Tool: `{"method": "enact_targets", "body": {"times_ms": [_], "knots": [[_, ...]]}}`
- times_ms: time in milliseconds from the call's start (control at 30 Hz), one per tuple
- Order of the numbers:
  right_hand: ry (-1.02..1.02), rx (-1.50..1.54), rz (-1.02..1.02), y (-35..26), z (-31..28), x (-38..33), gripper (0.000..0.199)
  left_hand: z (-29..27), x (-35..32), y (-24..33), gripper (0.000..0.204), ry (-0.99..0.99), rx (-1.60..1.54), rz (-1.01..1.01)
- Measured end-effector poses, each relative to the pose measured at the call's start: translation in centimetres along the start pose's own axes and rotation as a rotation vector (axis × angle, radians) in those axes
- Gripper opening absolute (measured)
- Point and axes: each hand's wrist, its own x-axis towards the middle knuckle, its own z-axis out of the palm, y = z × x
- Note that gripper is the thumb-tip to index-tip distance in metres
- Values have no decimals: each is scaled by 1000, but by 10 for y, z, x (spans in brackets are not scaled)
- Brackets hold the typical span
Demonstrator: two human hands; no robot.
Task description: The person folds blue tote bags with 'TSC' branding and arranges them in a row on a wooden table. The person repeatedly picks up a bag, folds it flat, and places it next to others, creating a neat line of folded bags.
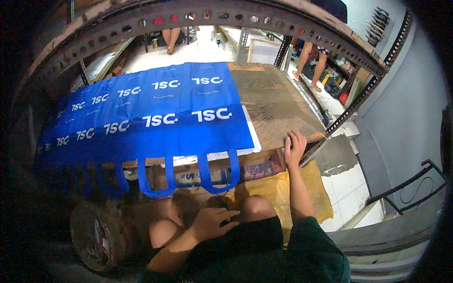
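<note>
Blue bags (151,118) lie flat in an overlapping row across the table (276,106), running from 9 o'clock toward centre, white print up. Their loop handles (217,172) hang off the near table edge at 6 o'clock, so the bag mouths face the person; that likely keeps the handles clear of the flat panels. A white sheet (250,137) shows under the right end of the row, peeking out past the last bag.

Right hand (294,147): fingers spread and draped over the near right corner of the table at 3 o'clock, palm down on the wooden edge, holding nothing loose. Looks like a brace on the table, not a grasp on a bag; it sits just beside the row's right end, not touching the fabric.

Left hand (212,221): resting on the person's knee at 6 o'clock, fingers loosely curled, empty, well apart from the bags.

Edges and room:
- Bare wood from the row's right edge to the far right corner, 1 to 3 o'clock, is the only open table surface.
- Perforated metal angle frame (330,35) arcs overhead at 12 o'clock and drops down the right side; limits lift height at the far edge.
- Yellow sack (276,191) sits below the table by the right forearm.
- Round drum (96,236) at 7 o'clock crowds the left knee.
- Other people's legs (309,61) stand beyond the table at 1 o'clock, well apart.
</note>
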Motion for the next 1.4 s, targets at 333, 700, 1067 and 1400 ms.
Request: {"method": "enact_targets", "body": {"times_ms": [333, 700, 1067, 1400], "knots": [[67, -54, 85, -3, 12, -4, 30, 1, 1, -8, 34, 6, -61, -26], [29, -134, -11, 15, 21, -11, 36, -6, -17, -9, 40, 67, -170, -183], [115, -168, -64, 19, 33, -10, 43, -6, -32, -10, 46, 80, -172, -78], [137, -322, -138, 55, 48, -14, 57, -17, -38, -5, 49, 71, -161, -39]]}}
